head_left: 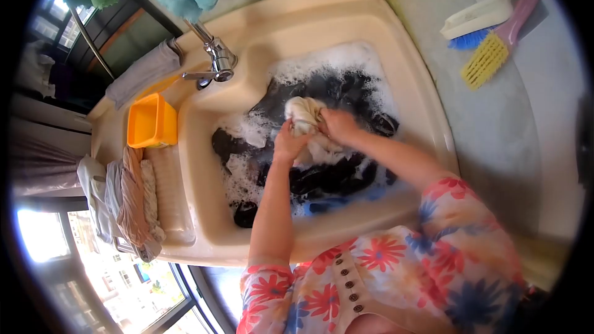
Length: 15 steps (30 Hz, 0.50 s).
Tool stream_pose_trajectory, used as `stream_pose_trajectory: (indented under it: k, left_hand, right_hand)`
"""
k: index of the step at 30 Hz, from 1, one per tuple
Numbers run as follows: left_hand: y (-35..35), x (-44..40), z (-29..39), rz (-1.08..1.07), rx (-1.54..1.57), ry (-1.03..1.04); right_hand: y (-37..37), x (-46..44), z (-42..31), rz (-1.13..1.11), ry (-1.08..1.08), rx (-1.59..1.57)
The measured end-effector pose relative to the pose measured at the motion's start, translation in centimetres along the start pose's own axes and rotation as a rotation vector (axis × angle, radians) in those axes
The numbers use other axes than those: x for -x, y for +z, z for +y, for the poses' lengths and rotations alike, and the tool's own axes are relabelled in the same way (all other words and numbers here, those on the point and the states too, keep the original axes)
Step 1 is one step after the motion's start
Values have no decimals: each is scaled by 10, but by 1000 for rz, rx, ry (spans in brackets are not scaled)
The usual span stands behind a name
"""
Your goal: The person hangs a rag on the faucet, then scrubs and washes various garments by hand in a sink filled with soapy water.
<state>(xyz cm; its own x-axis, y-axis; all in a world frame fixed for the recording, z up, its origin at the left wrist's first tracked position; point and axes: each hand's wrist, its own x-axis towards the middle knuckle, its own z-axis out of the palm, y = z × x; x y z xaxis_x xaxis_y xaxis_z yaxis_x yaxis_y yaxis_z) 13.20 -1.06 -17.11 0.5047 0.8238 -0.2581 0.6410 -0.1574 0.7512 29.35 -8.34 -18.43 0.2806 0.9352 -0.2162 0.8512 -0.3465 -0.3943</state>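
Observation:
A bunched cream-white cloth [304, 111] is held between my two hands above the soapy water of a beige sink [297, 244]. My left hand [289, 142] grips it from the left side, its fingers closed on the fabric. On the right, my right hand [337, 126] is closed on the same cloth. Part of the cloth hangs down below my hands toward the water. Dark clothes [334, 176] lie soaking around it, with white foam [349, 59] along the back and left. Something blue [328, 204] shows under the water near the front.
A chrome faucet [219, 62] stands at the sink's back left. On the left ledge are an orange basket [152, 120], a grey cloth [145, 71] and several draped cloths [133, 198]. A yellow-bristled brush [486, 60] and a blue-bristled brush [479, 18] hang at the upper right.

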Motion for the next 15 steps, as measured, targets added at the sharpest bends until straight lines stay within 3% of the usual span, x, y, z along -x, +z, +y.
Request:
stream_pose_trajectory:
  k: [1,2,4,5,6,7,8,9,10,11,14,15]
  left_hand:
    - [-10,0,0,-232,451,-122]
    - [-19,1,-1,-211,619,-205]
    - [-30,3,-3,-165,956,-372]
    - [-27,0,-4,-76,1138,-324]
    - [-25,-1,-6,-222,1213,-399]
    - [-32,5,9,-373,1282,-475]
    - [-36,8,17,-524,1340,-555]
    - [-12,-12,-12,-563,1535,-326]
    - [2,-20,-48,-359,1099,20]
    - [16,-28,-85,-61,605,220]
    - [-5,-17,-51,-283,1240,-212]
    - [-11,-11,-30,-357,1459,-360]
  right_hand:
    - [35,-13,38,258,-127,30]
    - [-19,-12,25,-71,2,-250]
    - [-35,-25,28,80,303,-174]
    - [-19,-48,10,165,327,-731]
    - [-3,-42,8,202,125,-621]
    - [-29,0,-46,233,-74,-507]
    - [-15,17,-76,313,-292,-618]
    - [-25,43,-104,293,-445,-698]
    - [-30,62,-124,298,-560,-615]
    - [-35,70,-135,318,-703,-586]
    - [-20,20,-108,622,-762,-476]
    - [-24,0,-96,488,-381,-598]
